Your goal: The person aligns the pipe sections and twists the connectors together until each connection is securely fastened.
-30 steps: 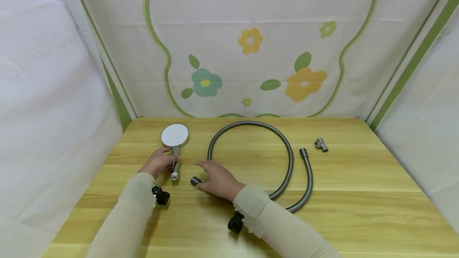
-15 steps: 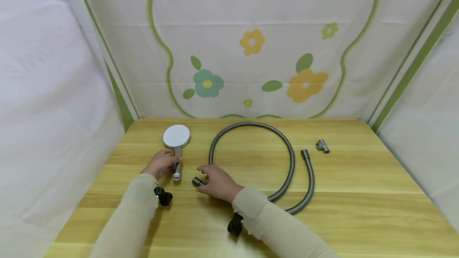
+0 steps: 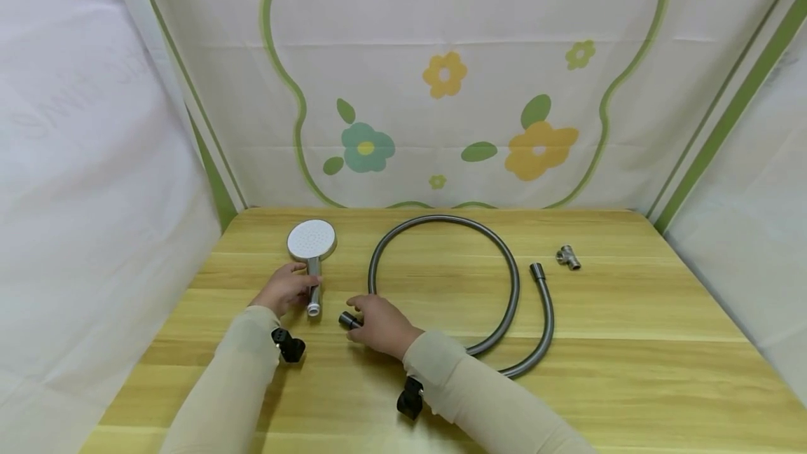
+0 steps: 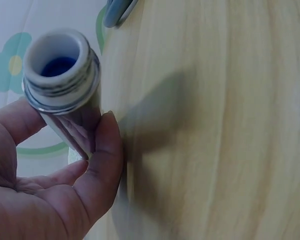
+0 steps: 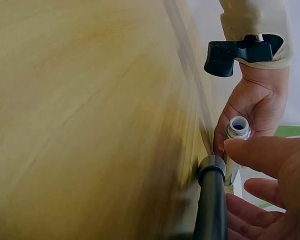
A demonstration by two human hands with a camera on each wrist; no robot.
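A round hand shower head (image 3: 312, 239) with a white spray face lies face up at the left of the table. My left hand (image 3: 284, 289) holds its chrome handle between thumb and fingers. Close up in the left wrist view, the threaded handle end (image 4: 62, 67) has a white rim and a blue inside. To the right, my right hand (image 3: 382, 326) stands around one end of a dark grey shower hose (image 3: 513, 293), thumb and fingers spread. The right wrist view shows the hose's end nut (image 5: 212, 164) beside these fingers, which are not wrapped round it.
The hose loops across the middle of the wooden table (image 3: 630, 370), its other end nut (image 3: 537, 272) lying toward the right. Beyond that is a small metal tee fitting (image 3: 568, 258). Flower-printed cloth (image 3: 441, 125) rises behind the table, with white cloth at both sides.
My right hand has come down slightly around the hose end. The left hand keeps its hold on the handle. The head view has shifted a little.
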